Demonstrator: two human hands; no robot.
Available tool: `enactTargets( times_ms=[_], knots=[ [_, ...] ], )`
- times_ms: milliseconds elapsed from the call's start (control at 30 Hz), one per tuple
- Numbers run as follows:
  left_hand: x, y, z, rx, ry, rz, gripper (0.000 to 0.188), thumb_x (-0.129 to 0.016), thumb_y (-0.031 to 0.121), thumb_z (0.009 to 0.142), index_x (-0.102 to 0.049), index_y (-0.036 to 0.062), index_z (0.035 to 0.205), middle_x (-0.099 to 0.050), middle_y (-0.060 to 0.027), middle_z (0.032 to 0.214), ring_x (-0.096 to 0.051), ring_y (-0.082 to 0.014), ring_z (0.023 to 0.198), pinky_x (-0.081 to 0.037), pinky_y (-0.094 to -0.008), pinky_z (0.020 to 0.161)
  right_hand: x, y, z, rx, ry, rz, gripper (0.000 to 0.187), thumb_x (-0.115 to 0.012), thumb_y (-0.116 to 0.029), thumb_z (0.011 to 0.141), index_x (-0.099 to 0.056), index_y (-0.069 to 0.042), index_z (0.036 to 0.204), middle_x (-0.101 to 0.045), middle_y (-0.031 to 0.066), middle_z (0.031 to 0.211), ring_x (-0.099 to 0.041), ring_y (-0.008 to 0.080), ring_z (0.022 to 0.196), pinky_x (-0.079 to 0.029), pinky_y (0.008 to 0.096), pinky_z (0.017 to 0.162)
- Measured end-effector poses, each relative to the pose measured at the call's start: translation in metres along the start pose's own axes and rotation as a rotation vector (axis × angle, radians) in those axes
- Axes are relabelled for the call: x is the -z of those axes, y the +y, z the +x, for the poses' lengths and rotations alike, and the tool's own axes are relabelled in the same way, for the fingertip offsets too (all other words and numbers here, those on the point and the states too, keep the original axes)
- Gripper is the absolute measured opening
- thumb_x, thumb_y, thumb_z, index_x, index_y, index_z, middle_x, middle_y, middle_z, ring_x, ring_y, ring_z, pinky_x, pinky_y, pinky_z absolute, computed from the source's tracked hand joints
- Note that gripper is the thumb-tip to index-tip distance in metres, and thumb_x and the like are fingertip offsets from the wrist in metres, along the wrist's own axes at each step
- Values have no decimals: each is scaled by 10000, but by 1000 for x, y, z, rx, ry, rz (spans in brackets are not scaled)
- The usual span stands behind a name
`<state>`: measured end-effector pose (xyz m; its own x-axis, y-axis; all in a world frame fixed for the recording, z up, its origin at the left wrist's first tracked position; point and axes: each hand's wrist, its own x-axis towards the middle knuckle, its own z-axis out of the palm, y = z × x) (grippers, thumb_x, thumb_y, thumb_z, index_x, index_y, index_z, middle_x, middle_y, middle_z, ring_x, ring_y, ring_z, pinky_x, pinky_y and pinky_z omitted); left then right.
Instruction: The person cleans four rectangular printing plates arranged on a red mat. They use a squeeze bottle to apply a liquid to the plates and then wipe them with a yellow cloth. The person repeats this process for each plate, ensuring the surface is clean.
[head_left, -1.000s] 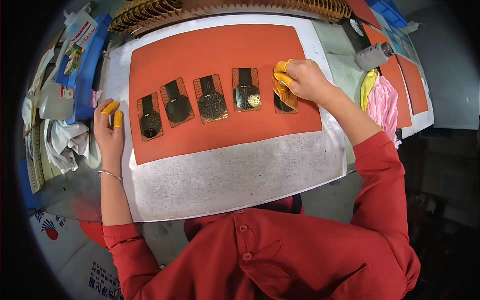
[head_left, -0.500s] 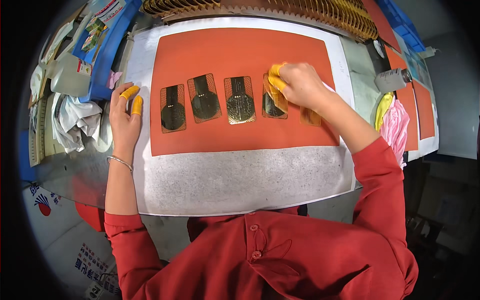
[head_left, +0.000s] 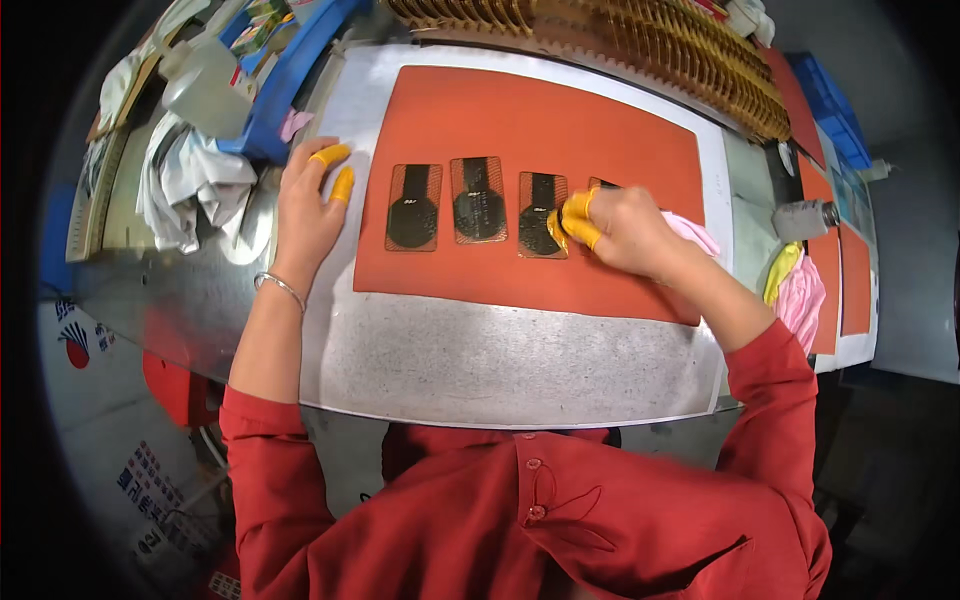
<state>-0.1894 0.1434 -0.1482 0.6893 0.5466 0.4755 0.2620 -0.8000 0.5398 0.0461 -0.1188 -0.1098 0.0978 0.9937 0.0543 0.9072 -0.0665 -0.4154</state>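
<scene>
Four flat dark cards lie in a row on an orange mat. Each has a black shape with a round lower part and a mesh border. The first card [head_left: 413,208], second card [head_left: 479,200] and third card [head_left: 538,205] show well; my hand hides most of the fourth card [head_left: 602,183]. Yellow finger covers sit on fingers of both hands. My right hand [head_left: 625,228] pinches by the third card's right edge, where an amber see-through film [head_left: 556,232] shows at the fingertips. My left hand [head_left: 316,205] rests, fingers apart, on the white sheet beside the mat.
The orange mat [head_left: 500,110] lies on a white sheet [head_left: 450,350]. Behind stands a long rack of amber curved pieces [head_left: 680,60]. At left are a blue bin [head_left: 290,80], plastic bottle [head_left: 205,90] and white cloth [head_left: 190,190]; at right, a grey bottle [head_left: 805,217] and pink cloth [head_left: 803,295].
The whole view has shifted, with the table's things now further right. My right hand has moved from the fourth card to the third card's right edge. My left hand stays beside the mat.
</scene>
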Motion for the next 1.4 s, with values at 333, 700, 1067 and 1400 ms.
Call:
enactTargets(
  times_ms=[333, 700, 1067, 1400],
  knots=[
    [2, -7, -1, -32, -26, -19, 208, -582, -12, 797, -602, -10, 1004, -557, -100, 1126, -545, -266, 1043, -450, -310, 844, -18, -4, 33, 93, 50, -188, 110, -573, -104, 779, -622, -37, 851, -583, 164, 657, -591, 321, 589, -472, 407, 531],
    [3, 0, 0, -57, -51, 55, 226, -607, 21, 759, -605, 8, 985, -543, -72, 1145, -511, -290, 1029, -396, -355, 898, -31, -28, 69, 237, 65, -94, 79, -625, -105, 761, -628, -70, 832, -596, 134, 673, -599, 289, 608, -482, 373, 546],
    [2, -6, 0, -38, -56, -1, 207, -617, 44, 773, -618, 36, 980, -542, -79, 1133, -494, -282, 1065, -377, -372, 917, -40, -55, 59, 250, -71, -31, 62, -627, -90, 715, -600, -39, 740, -567, 131, 616, -578, 293, 571, -451, 403, 500],
    [3, -2, 2, -85, -97, -48, 246, -620, 43, 754, -598, 38, 998, -530, -115, 1146, -480, -305, 1087, -356, -388, 943, -62, -72, 116, 114, 81, -172, 120, -649, -165, 723, -631, -69, 791, -606, 144, 701, -605, 314, 626, -480, 415, 539]
  ],
)
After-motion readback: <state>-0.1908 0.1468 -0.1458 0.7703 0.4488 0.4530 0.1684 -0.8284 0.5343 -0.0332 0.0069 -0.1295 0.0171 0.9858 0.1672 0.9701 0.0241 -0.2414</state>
